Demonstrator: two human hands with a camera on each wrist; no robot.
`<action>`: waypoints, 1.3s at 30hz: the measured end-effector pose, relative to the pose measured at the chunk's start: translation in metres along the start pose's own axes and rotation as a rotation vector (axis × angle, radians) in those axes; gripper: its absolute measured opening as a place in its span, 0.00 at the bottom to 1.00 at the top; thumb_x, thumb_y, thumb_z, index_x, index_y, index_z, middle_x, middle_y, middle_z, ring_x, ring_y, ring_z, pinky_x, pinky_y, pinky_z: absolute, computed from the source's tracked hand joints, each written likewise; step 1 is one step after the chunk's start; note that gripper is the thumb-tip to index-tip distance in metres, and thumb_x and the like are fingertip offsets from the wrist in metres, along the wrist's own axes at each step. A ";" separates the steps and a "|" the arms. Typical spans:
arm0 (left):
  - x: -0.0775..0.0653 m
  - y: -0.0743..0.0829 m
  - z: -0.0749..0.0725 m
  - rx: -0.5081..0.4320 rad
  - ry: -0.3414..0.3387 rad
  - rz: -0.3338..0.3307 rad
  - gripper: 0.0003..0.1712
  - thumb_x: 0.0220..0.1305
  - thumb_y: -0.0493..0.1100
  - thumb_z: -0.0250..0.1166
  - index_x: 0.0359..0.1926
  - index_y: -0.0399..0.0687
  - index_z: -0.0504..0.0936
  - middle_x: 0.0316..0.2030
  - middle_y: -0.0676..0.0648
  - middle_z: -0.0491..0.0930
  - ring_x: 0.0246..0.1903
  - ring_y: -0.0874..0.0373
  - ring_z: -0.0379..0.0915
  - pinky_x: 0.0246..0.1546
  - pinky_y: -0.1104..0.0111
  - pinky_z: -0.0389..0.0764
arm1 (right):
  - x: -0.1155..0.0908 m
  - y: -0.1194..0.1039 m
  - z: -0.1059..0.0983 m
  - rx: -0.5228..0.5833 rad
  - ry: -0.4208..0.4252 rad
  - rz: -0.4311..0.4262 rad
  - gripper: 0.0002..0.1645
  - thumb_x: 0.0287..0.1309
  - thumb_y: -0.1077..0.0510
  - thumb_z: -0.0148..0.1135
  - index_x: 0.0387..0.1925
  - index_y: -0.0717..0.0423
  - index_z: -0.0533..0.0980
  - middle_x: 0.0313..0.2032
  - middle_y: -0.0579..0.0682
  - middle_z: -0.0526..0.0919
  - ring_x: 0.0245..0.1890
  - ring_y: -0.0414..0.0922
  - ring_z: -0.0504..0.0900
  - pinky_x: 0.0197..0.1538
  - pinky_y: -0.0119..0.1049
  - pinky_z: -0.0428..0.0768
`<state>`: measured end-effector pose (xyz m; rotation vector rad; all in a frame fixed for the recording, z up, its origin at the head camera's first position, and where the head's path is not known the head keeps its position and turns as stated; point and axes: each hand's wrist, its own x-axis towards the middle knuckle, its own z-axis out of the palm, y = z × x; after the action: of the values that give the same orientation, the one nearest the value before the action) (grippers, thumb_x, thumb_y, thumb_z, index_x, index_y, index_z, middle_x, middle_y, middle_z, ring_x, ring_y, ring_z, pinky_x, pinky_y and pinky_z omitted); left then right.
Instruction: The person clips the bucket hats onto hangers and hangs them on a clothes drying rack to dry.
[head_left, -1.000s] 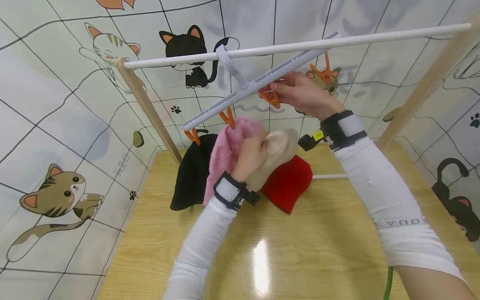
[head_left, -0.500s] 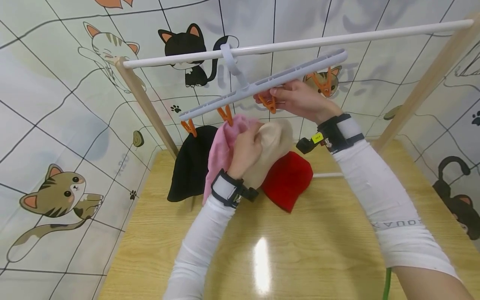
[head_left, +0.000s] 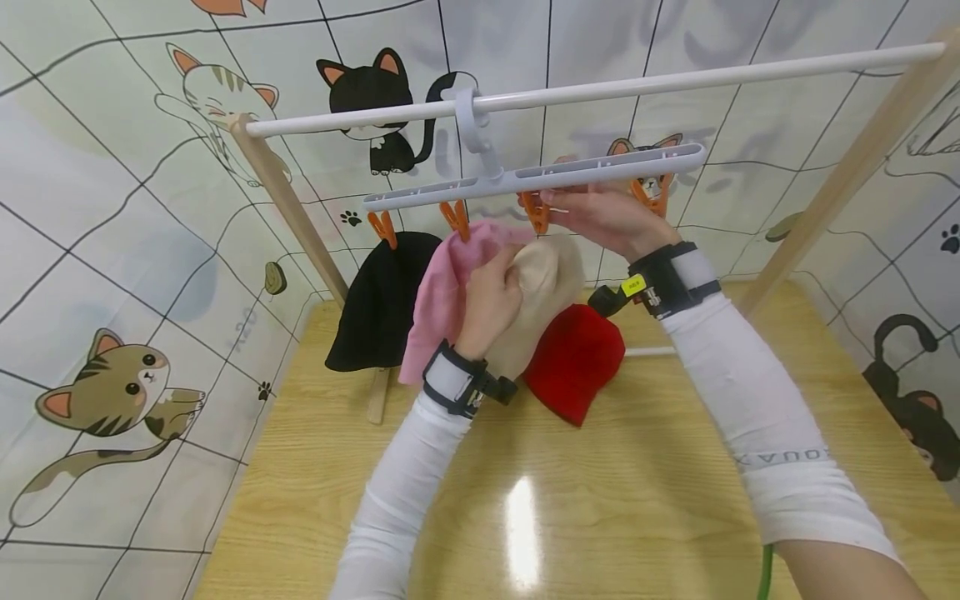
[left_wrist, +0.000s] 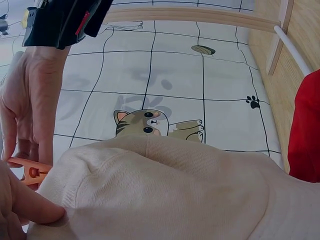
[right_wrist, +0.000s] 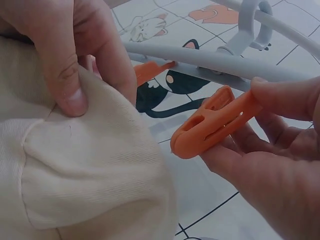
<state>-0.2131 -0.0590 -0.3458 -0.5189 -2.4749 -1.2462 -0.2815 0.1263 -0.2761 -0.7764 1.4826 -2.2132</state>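
My left hand [head_left: 491, 302] pinches the crown of a cream cloth hat [head_left: 551, 279], thumb on the fabric in both wrist views. Just above the hat, my right hand [head_left: 607, 217] pinches an orange clothespin [right_wrist: 212, 125] by its arms, under the grey hanger [head_left: 592, 171]. In the right wrist view the clothespin's tip is close beside the hat, apart from the cloth. Left of the cream hat, a pink hat [head_left: 435, 296] and a black hat [head_left: 382, 304] hang from orange clips on the hanger. A red hat [head_left: 577, 358] lies on the table behind the cream one.
The hanger hooks over a white rail [head_left: 712, 79] held by wooden posts [head_left: 847, 183]. Another orange clip [head_left: 652, 198] hangs toward the hanger's right end. Below is a wooden table [head_left: 600, 508], with a cat-patterned tiled wall covering [head_left: 187, 250] behind and beside it.
The hanger has swung from steeply slanted to nearly level, its right end coming down and its left end up with the black and pink hats. My right hand lowered slightly with the clothespin.
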 end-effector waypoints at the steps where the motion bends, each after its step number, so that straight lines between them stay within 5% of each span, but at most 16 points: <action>1: 0.000 0.000 0.000 0.003 0.001 -0.001 0.18 0.69 0.34 0.48 0.56 0.42 0.76 0.22 0.44 0.71 0.25 0.52 0.72 0.25 0.68 0.69 | 0.000 0.000 0.000 0.022 0.009 0.003 0.15 0.64 0.75 0.48 0.39 0.56 0.77 0.48 0.52 0.77 0.57 0.52 0.67 0.64 0.48 0.64; 13: 0.000 0.000 0.001 -0.021 0.049 -0.018 0.18 0.69 0.33 0.48 0.55 0.43 0.77 0.25 0.43 0.76 0.26 0.51 0.75 0.27 0.67 0.73 | 0.003 0.004 0.000 0.066 -0.057 -0.113 0.23 0.63 0.80 0.39 0.37 0.60 0.79 0.39 0.55 0.83 0.46 0.53 0.75 0.59 0.48 0.67; 21: 0.001 0.003 0.001 -0.032 0.064 -0.031 0.18 0.69 0.34 0.48 0.55 0.42 0.78 0.31 0.43 0.79 0.30 0.51 0.75 0.31 0.66 0.74 | 0.002 0.006 0.005 0.092 0.004 -0.138 0.24 0.63 0.80 0.39 0.34 0.59 0.79 0.36 0.54 0.83 0.43 0.53 0.76 0.58 0.49 0.69; 28: 0.004 0.002 0.005 -0.031 0.073 -0.030 0.19 0.68 0.32 0.49 0.55 0.41 0.79 0.22 0.43 0.73 0.23 0.50 0.72 0.25 0.67 0.70 | 0.000 0.008 0.008 0.128 0.019 -0.143 0.25 0.62 0.80 0.38 0.32 0.59 0.78 0.35 0.53 0.83 0.43 0.51 0.76 0.58 0.47 0.70; 35: 0.009 0.004 0.012 0.011 0.104 -0.013 0.18 0.65 0.31 0.51 0.52 0.39 0.81 0.36 0.40 0.82 0.31 0.47 0.75 0.34 0.63 0.74 | 0.000 0.011 0.007 0.160 0.014 -0.145 0.26 0.61 0.81 0.36 0.32 0.59 0.79 0.33 0.52 0.83 0.43 0.50 0.77 0.60 0.49 0.67; 39: 0.009 0.005 0.012 -0.019 0.106 -0.019 0.18 0.66 0.31 0.51 0.52 0.39 0.81 0.34 0.41 0.82 0.29 0.48 0.74 0.32 0.64 0.72 | -0.001 0.010 0.007 0.142 0.051 -0.127 0.24 0.62 0.81 0.39 0.33 0.59 0.79 0.35 0.52 0.83 0.43 0.52 0.76 0.60 0.48 0.68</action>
<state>-0.2200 -0.0452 -0.3449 -0.4232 -2.3875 -1.2718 -0.2766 0.1184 -0.2832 -0.7937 1.3146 -2.4189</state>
